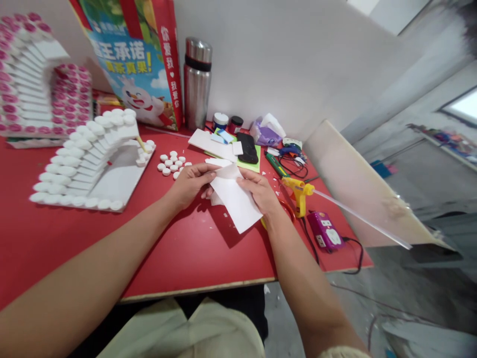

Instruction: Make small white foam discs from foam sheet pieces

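My left hand (191, 182) and my right hand (259, 191) both grip a white foam sheet (234, 199) just above the red table (112, 238). The left fingers pinch its upper left edge. The right fingers close over its upper right corner. Part of the sheet is bent up between the hands. A white model (91, 161) built of foam steps edged with white bottle caps stands to the left of my left hand. Loose white caps (172, 164) lie just beyond that hand.
A yellow glue gun (298, 191) with a long glue stick lies right of my right hand, beside a purple device (325, 231) and cables. A steel flask (197, 82), paint jars, a black phone (248, 147), foam pieces and a printed bag (137, 59) stand further back. A pink-capped model (37, 79) is far left.
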